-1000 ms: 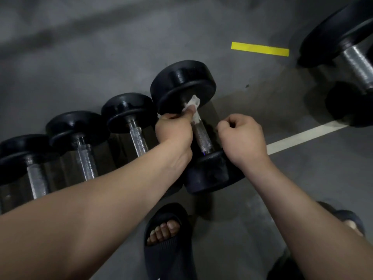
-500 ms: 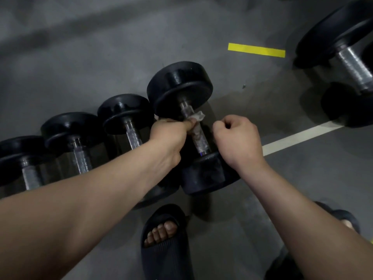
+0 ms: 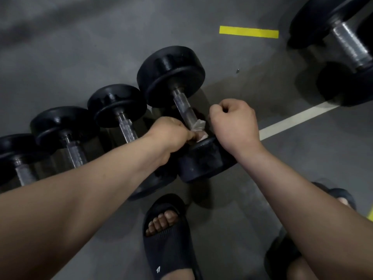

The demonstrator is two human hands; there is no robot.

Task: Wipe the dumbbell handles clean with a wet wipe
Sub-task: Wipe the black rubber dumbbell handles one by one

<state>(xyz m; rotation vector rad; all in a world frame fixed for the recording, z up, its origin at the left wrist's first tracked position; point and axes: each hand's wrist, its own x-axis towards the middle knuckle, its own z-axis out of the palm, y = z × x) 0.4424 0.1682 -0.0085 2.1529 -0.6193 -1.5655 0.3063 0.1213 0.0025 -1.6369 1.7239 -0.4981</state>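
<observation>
The wet wipe (image 3: 198, 125) is bunched round the near end of the handle (image 3: 182, 104) of a black dumbbell (image 3: 171, 75) lying on the floor (image 3: 232, 209), just above its near weight (image 3: 203, 160). The left hand (image 3: 171, 132) pinches the wipe against the bar. The right hand (image 3: 235, 122) is just beside it, curled into a fist with nothing showing in it.

This looks like one stroke of wiping, at the bottom of the bar. The next move likely calls for sliding the wipe up toward the far weight, or turning it round the bar, with a firm pinch so it does not slip off.

Room is tight on the left, where the next dumbbell (image 3: 117, 106) lies close. The right side is open floor up to a white line (image 3: 298, 119). A sandal (image 3: 167, 239) stands near the near weight.
</observation>
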